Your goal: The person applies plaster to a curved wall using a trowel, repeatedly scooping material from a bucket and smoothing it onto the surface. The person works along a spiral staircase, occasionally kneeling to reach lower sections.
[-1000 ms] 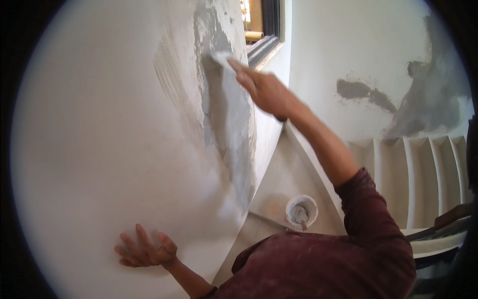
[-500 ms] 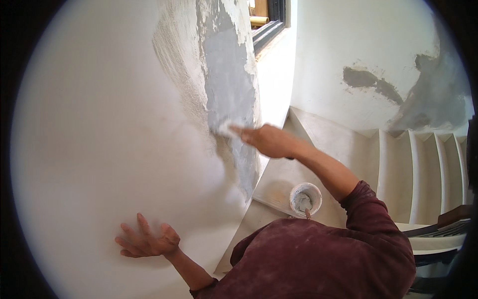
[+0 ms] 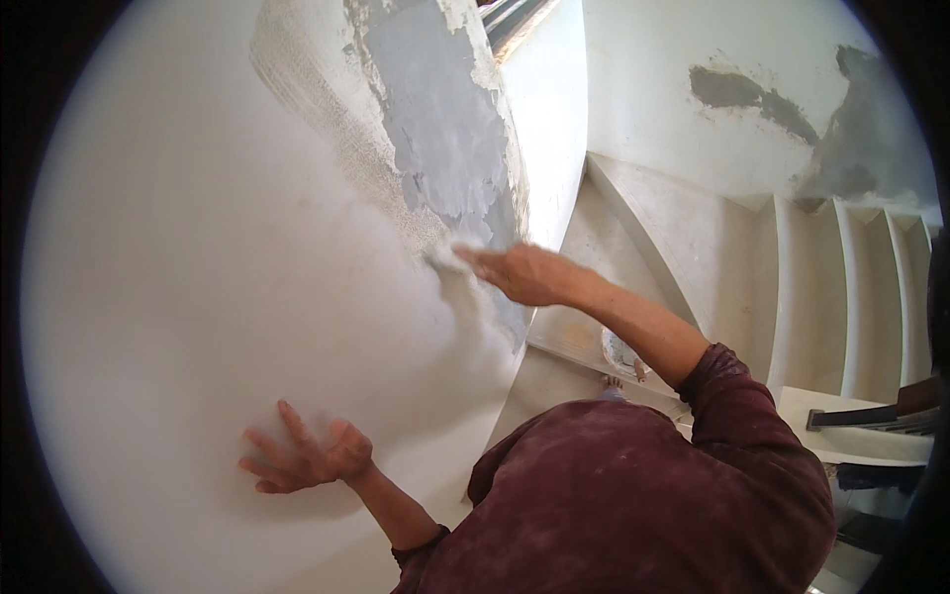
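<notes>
My right hand [image 3: 522, 274] is closed on a small whitish putty knife [image 3: 442, 259], smeared by motion and mostly hidden by the fingers. Its blade is at the wall, by the lower left edge of a grey patch [image 3: 440, 119]. Pale, rough scraped plaster [image 3: 341, 124] borders that patch on the left. Lower down, my left hand [image 3: 315, 457] lies against the smooth white wall [image 3: 228, 287] with fingers spread, holding nothing. Behind my right forearm, a white tub [image 3: 617, 348] with whitish paste in it is partly covered.
Pale stairs [image 3: 811, 287] curve up to the right. Grey patches [image 3: 732, 91] mark the far wall. A window frame [image 3: 510, 20] shows at the top. Dark railing parts [image 3: 871, 418] are at the right. A foot [image 3: 614, 384] is beside the tub.
My right hand has moved the putty knife down along the patch's left edge. The view has shifted, and my forearm now covers part of the tub. My left hand still rests against the wall.
</notes>
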Action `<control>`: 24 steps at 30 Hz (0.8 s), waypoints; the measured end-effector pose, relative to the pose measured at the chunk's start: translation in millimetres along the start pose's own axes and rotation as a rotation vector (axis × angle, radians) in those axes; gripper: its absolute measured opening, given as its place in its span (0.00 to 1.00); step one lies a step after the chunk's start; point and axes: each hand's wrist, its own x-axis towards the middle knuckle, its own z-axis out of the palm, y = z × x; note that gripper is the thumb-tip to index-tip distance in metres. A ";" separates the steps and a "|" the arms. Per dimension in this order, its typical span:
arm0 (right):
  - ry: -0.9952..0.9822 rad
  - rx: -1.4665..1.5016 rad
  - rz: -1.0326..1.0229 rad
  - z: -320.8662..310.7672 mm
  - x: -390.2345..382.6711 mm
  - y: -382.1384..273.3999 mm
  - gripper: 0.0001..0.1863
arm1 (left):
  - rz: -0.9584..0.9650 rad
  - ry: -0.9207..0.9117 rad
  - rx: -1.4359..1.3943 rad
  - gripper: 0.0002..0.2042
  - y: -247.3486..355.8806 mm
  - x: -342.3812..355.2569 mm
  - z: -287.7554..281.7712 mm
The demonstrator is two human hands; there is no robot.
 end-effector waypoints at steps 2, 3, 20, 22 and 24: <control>-0.208 -0.048 -0.063 40.9 -14.9 27.8 0.27 | 0.001 -0.020 -0.007 0.29 1.6 -2.5 -4.3; -0.100 0.022 -0.078 49.8 -21.4 36.5 0.27 | 0.004 -0.011 -0.019 0.28 1.3 -2.0 -3.1; 0.632 -0.068 -0.282 -181.1 63.5 -43.6 0.26 | 0.019 -0.059 0.140 0.30 2.7 -13.5 3.4; 0.442 0.003 -0.218 -154.7 49.2 -49.3 0.26 | 0.062 -0.034 0.183 0.31 -0.9 -9.6 -1.2; 0.311 0.072 -0.172 -117.3 34.3 -35.4 0.26 | 0.064 -0.050 0.225 0.31 3.4 -3.0 -3.1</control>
